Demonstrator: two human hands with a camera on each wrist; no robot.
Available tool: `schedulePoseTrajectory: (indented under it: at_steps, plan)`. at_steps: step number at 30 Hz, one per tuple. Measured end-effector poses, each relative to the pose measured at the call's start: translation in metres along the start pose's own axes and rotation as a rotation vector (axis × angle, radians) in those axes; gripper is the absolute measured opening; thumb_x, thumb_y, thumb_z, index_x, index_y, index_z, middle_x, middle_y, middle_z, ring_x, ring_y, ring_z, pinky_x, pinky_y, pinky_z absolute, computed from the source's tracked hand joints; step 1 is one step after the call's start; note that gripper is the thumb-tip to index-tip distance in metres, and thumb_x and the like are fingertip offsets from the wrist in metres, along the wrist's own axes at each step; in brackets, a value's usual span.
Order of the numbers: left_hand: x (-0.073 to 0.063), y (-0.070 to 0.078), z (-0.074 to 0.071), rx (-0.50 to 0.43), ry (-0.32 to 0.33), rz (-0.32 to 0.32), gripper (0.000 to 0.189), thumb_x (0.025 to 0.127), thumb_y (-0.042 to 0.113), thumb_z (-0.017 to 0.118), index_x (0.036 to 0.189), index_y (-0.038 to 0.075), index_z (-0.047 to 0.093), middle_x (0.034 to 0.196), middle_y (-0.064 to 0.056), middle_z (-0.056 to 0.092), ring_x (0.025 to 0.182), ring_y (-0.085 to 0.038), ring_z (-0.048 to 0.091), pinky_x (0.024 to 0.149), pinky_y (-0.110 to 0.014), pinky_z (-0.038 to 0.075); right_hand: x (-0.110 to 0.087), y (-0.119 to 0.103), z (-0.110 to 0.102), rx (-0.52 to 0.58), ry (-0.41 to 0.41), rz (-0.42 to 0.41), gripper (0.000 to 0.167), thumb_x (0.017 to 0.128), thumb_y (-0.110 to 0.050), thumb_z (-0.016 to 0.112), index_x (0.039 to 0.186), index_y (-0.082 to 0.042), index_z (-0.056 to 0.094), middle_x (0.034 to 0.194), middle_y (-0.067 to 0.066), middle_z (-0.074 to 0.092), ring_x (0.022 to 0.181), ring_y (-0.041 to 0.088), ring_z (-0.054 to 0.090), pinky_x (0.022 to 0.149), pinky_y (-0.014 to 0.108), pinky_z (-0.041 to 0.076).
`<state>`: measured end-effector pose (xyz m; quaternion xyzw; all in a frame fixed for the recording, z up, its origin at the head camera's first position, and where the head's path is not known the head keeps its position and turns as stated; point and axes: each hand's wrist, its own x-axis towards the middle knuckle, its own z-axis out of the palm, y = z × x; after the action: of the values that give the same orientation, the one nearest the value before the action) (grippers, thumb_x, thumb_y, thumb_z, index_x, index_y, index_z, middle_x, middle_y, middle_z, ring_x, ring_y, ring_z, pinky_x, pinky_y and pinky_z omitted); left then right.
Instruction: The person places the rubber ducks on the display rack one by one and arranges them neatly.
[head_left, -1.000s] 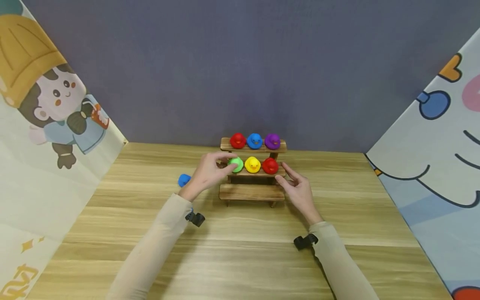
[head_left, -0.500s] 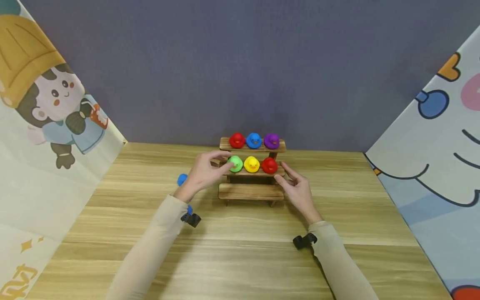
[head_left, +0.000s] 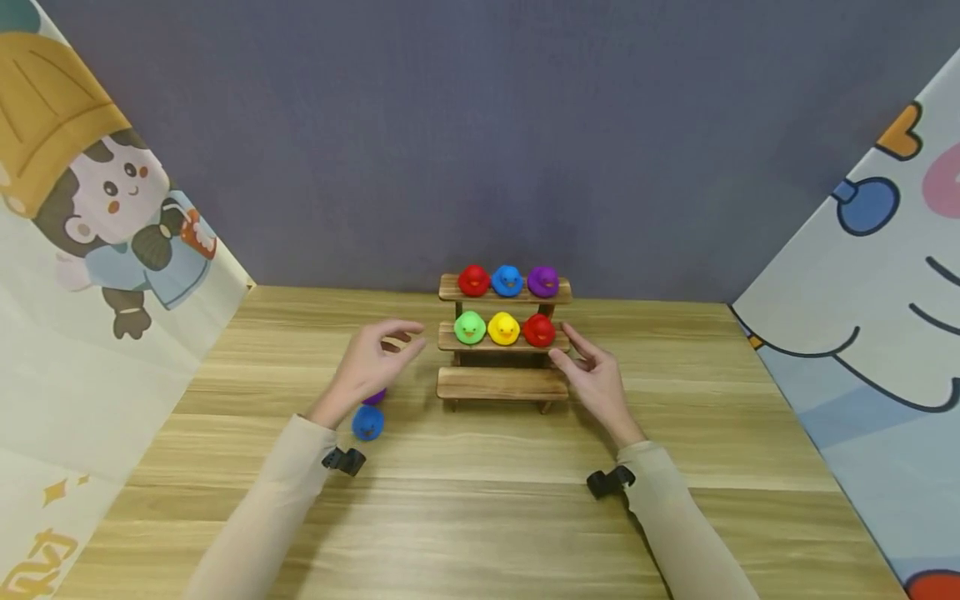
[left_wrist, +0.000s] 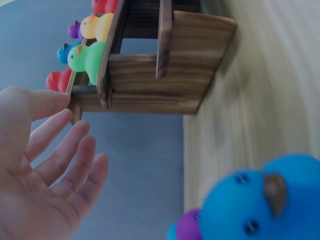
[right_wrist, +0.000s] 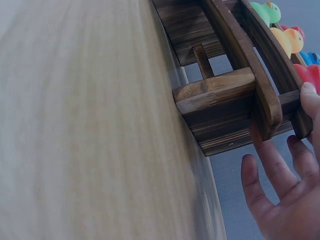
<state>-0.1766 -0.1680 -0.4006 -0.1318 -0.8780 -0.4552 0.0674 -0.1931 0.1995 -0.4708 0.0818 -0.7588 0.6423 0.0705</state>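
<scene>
So — L hand (head_left: pixel 367 360) nr stand (head_left: pixel 502 383); wall lettering (head_left: pixel 37 560) illeg.

No text can be read, the gold marks (head_left: pixel 49 547) low on the left panel (head_left: pixel 45 375) being unclear

A grey wall (head_left: pixel 480 133) stands at twelve o'clock, a printed cartoon figure (head_left: pixel 111 187) at ten, an orange heart (head_left: pixel 902 133) at two.

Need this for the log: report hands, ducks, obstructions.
Left hand empty, left of stand. Right hand at stand's right end. Six ducks upright on stand. Blue duck on table; no obstruction seen.
</scene>
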Motion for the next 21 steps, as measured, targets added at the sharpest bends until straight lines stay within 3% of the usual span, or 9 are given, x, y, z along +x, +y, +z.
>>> schedulePoseTrajectory:
  at_steps: [5,11,16,21]
  plan:
    - [-0.011,-0.009,-0.007,0.029,-0.016,-0.002,0.030,0.102,0.027,0.073,0.127,0.011,0.077,0.126,-0.010,0.077,0.109,-0.029,0.073,0.092,-0.048,0.063,0.001,0.000,-0.001,-0.004,0.008,-0.009,0.058,0.100,-0.019,0.077,0.154,-0.010,0.057,0.160,0.014,0.052,0.093,0.004,0.079,0.047,0.015,0.040]
    - [-0.032,-0.022,-0.014,0.049,-0.060,-0.033,0.029,0.103,0.027,0.072,0.127,0.012,0.077,0.122,-0.012,0.078,0.105,-0.032,0.074,0.091,-0.048,0.064,0.001,0.000,-0.001,-0.009,-0.001,-0.011,0.058,0.100,-0.021,0.077,0.154,-0.010,0.056,0.162,0.014,0.050,0.093,-0.004,0.077,0.050,0.014,0.045]
    - [-0.049,-0.033,-0.020,0.073,-0.079,-0.054,0.023,0.101,0.019,0.075,0.121,0.008,0.079,0.106,-0.009,0.080,0.089,-0.023,0.076,0.078,-0.033,0.064,-0.001,0.004,0.000,-0.011,-0.007,-0.016,0.057,0.101,-0.021,0.076,0.154,-0.011,0.057,0.162,0.015,0.050,0.095,-0.006,0.075,0.061,0.013,0.056]
    - [-0.060,-0.041,-0.026,0.086,-0.111,-0.041,0.018,0.098,0.011,0.078,0.114,0.004,0.080,0.102,-0.005,0.081,0.090,-0.014,0.072,0.078,-0.024,0.061,0.000,0.004,0.000,-0.016,0.002,-0.022,0.057,0.101,-0.022,0.077,0.153,-0.012,0.058,0.161,0.014,0.051,0.094,-0.006,0.076,0.057,0.013,0.053]
